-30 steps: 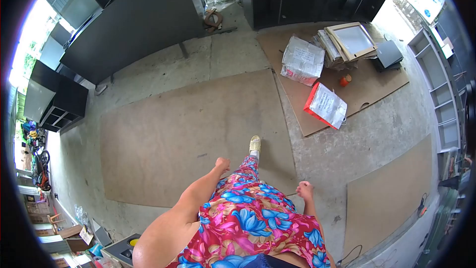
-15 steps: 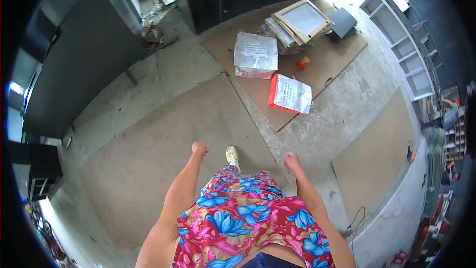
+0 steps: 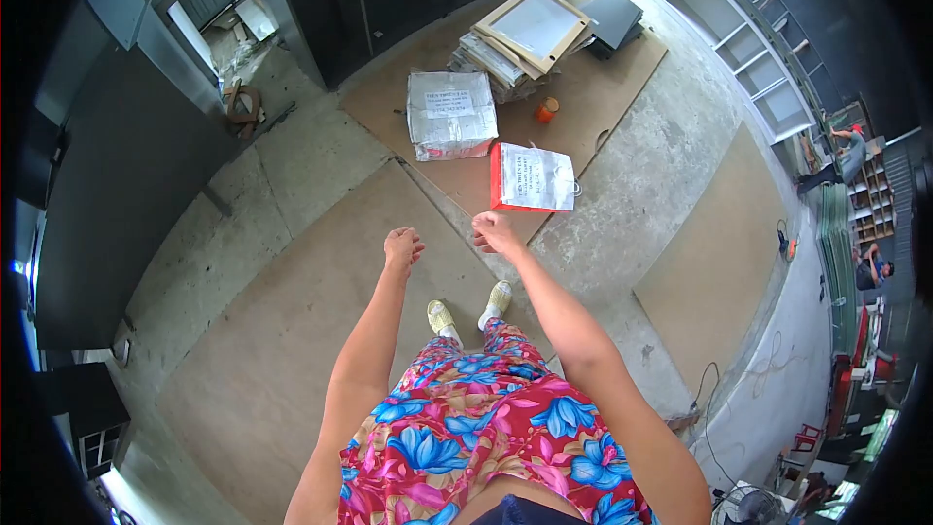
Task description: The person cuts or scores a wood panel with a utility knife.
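Observation:
My left hand [image 3: 403,248] is held out in front of me above a brown board [image 3: 282,331] on the floor, its fingers loosely bent and apart, with nothing in them. Close by, my right hand [image 3: 494,232] also has loosely bent fingers and appears to hold nothing. Just beyond it stands a red paper bag [image 3: 533,178] with a white label and a white handle. Left of the bag sits a worn white carton [image 3: 451,115] with a printed label. Neither hand touches the bag or the carton.
Behind the carton lies a stack of framed panels [image 3: 533,29], with a dark grey case [image 3: 612,19] beside it. An orange jar [image 3: 547,110] stands nearby. White shelving [image 3: 743,44] lies at right. Two people, one in a grey shirt [image 3: 851,156], are at the far right.
Both hands have risen and come closer together, and their fingers have loosened. I have stepped forward, so both shoes now show. The bag and carton appear nearer and further left.

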Available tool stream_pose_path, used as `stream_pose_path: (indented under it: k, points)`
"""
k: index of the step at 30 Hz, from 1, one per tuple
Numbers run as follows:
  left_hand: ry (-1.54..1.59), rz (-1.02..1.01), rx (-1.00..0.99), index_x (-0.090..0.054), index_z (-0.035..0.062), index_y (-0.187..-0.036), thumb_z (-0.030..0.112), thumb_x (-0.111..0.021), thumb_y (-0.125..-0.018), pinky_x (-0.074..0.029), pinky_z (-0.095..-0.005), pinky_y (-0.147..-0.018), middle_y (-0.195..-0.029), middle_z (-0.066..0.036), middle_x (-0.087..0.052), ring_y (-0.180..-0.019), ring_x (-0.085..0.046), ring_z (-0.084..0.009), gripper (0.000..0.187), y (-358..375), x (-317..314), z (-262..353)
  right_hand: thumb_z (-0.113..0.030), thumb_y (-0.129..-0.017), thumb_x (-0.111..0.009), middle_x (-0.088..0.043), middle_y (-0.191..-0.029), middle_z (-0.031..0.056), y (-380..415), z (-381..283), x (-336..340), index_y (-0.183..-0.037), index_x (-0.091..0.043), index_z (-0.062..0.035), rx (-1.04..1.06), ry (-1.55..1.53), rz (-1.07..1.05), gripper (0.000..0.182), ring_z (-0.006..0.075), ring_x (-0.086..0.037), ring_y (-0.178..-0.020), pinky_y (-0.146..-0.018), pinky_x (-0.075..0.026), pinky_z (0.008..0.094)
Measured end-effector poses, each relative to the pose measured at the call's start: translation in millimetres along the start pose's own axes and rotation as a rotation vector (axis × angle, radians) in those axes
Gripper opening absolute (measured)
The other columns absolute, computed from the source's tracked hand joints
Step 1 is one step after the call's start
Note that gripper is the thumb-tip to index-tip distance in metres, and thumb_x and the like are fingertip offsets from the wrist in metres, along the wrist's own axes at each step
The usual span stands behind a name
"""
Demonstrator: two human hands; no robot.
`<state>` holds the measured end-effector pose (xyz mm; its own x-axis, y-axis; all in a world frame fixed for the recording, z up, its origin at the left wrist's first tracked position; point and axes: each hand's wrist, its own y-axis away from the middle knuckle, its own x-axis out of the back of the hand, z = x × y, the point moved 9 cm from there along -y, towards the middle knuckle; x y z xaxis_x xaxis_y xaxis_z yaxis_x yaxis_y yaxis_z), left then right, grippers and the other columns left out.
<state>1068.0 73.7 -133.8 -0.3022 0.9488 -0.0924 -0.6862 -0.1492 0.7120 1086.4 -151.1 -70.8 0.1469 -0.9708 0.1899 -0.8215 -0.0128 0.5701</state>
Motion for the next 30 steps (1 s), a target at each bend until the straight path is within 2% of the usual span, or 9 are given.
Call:
stream_pose_path:
  k: [2, 7, 9, 14, 16, 22, 25, 30]
  points:
    - [-0.009, -0.009, 0.005, -0.049, 0.0051, -0.104, 0.021, -0.051, -0.082, -0.042, -0.0218, -0.046, -0.086, -0.007, -0.057, -0.061, -0.057, -0.0137, 0.027, 3, -12, 4, -0.029, -0.084, -0.053, -0.058, -0.080, 0.0028, -2, -2, -7, -0.099, -0.054, -0.0103, -0.015, 0.001, -0.048, 0.024, 0.0124, -0.059, -0.065, -0.053, -0.048, 0.0254]
    - [-0.025, -0.027, 0.004, -0.048, 0.0062, -0.106, 0.021, -0.051, -0.082, -0.042, -0.0228, -0.048, -0.087, -0.007, -0.056, -0.063, -0.057, -0.0144, 0.028, 4, -35, 6, -0.028, -0.084, -0.053, -0.059, -0.082, 0.0041, -1, 4, 0, -0.102, -0.054, -0.0093, -0.046, -0.002, -0.052, 0.026, 0.0136, -0.060, -0.067, -0.055, -0.049, 0.0270]
    - [-0.053, -0.050, 0.022, -0.045, 0.0081, -0.109, 0.022, -0.050, -0.083, -0.043, -0.0244, -0.052, -0.092, -0.007, -0.054, -0.066, -0.056, -0.0156, 0.031, 1, -45, 1, -0.027, -0.084, -0.053, -0.059, -0.083, 0.0045, 2, 10, 10, -0.104, -0.053, -0.0092, -0.069, -0.002, -0.032, 0.027, 0.0138, -0.060, -0.067, -0.056, -0.049, 0.0274]
    - [-0.062, -0.062, 0.034, -0.045, 0.0083, -0.109, 0.022, -0.050, -0.082, -0.043, -0.0248, -0.051, -0.090, -0.007, -0.054, -0.066, -0.056, -0.0160, 0.031, -3, -78, -16, -0.027, -0.083, -0.053, -0.059, -0.083, 0.0058, 10, 26, 48, -0.106, -0.052, -0.0070, -0.103, -0.031, -0.010, 0.030, 0.0149, -0.060, -0.067, -0.057, -0.049, 0.0276]
    - [-0.080, -0.059, 0.031, -0.046, 0.0082, -0.109, 0.022, -0.050, -0.082, -0.043, -0.0254, -0.052, -0.090, -0.007, -0.054, -0.066, -0.056, -0.0162, 0.031, 2, -98, -20, -0.027, -0.082, -0.053, -0.059, -0.083, 0.0062, 15, 32, 70, -0.107, -0.052, -0.0063, -0.117, -0.046, 0.000, 0.032, 0.0151, -0.060, -0.068, -0.058, -0.049, 0.0281]
    - [-0.115, -0.042, 0.020, -0.046, 0.0076, -0.108, 0.022, -0.050, -0.081, -0.043, -0.0272, -0.054, -0.091, -0.008, -0.055, -0.066, -0.056, -0.0168, 0.030, 19, -174, -39, -0.025, -0.081, -0.054, -0.059, -0.080, 0.0085, 13, 66, 149, -0.105, -0.052, -0.0032, -0.055, -0.061, 0.013, 0.033, 0.0144, -0.059, -0.062, -0.047, -0.047, 0.0253]
    - [-0.169, -0.036, 0.031, -0.046, 0.0071, -0.107, 0.021, -0.051, -0.080, -0.044, -0.0274, -0.054, -0.091, -0.008, -0.055, -0.068, -0.057, -0.0176, 0.031, 26, -221, -54, -0.024, -0.081, -0.054, -0.058, -0.077, 0.0086, 13, 87, 201, -0.104, -0.052, -0.0018, -0.038, -0.100, 0.033, 0.032, 0.0140, -0.059, -0.057, -0.043, -0.045, 0.0237]
    - [-0.175, -0.091, 0.037, -0.046, 0.0062, -0.106, 0.020, -0.052, -0.079, -0.044, -0.0282, -0.054, -0.088, -0.008, -0.056, -0.068, -0.058, -0.0188, 0.031, 23, -315, -93, -0.022, -0.081, -0.055, -0.058, -0.075, 0.0089, 12, 124, 294, -0.102, -0.052, -0.0002, -0.049, -0.203, 0.074, 0.031, 0.0143, -0.058, -0.056, -0.043, -0.046, 0.0246]
